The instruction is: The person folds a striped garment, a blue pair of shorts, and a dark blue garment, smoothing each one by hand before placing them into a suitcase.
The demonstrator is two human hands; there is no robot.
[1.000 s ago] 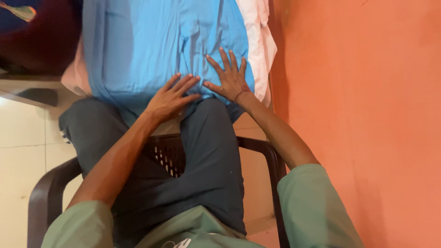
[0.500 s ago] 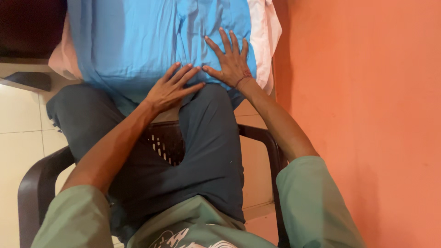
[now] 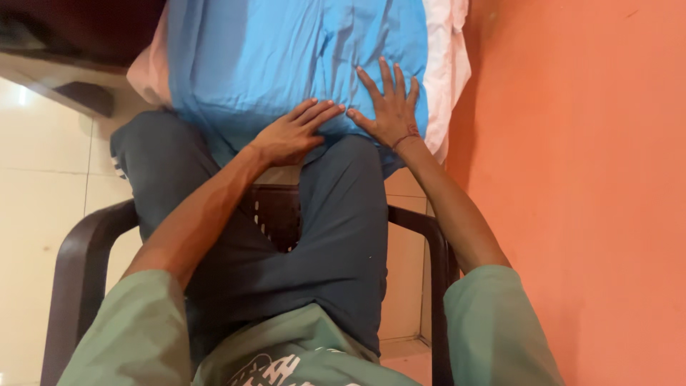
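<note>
Hands are lying flat on a blue cloth spread over the person's knees. Left hand is resting open near the cloth's lower edge, fingers together. Right hand is pressing down beside it, fingers spread wide. Pink cloth is peeking out underneath, next to the orange wall. Person is sitting in a brown plastic chair.

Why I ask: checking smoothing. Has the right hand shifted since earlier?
No: the right hand stays flat on the blue cloth, beside its right edge; only the camera shifted.
</note>
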